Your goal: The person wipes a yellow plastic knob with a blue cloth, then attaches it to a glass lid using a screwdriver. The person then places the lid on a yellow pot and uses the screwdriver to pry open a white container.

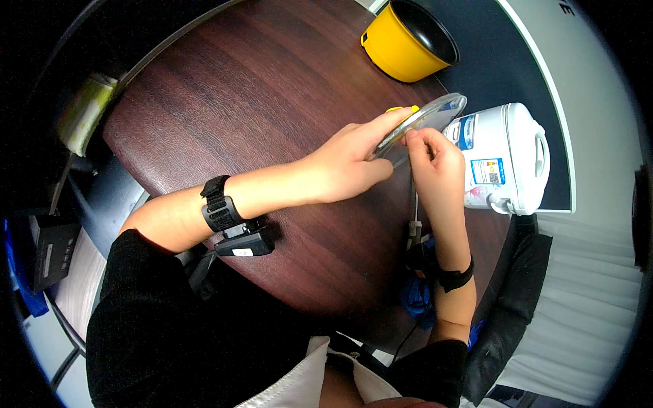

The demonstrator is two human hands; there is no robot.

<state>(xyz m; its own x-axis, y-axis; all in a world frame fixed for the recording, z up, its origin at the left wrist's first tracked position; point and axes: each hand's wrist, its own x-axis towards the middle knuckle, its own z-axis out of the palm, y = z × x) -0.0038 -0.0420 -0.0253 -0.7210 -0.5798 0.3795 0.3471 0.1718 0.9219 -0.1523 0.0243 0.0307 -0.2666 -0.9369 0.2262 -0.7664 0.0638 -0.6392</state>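
A round glass lid (439,117) with a metal rim is tilted nearly on edge above the table. My left hand (354,160) grips it, thumb at the near rim and the other fingers behind it. A bit of yellow (407,109), possibly the lid's knob, shows by those fingers. On the side of the glass facing right, my right hand (437,163) is closed, thumb and index finger pinched together against the lid. Whatever small part lies between those fingertips is hidden.
A yellow pot (401,51) with a black inside stands at the far right of the brown table (238,95). Right of my hands is a white rice cooker (513,160). A cable (415,231) and blue items (417,296) lie beside my right forearm. A dark box (51,251) sits far left.
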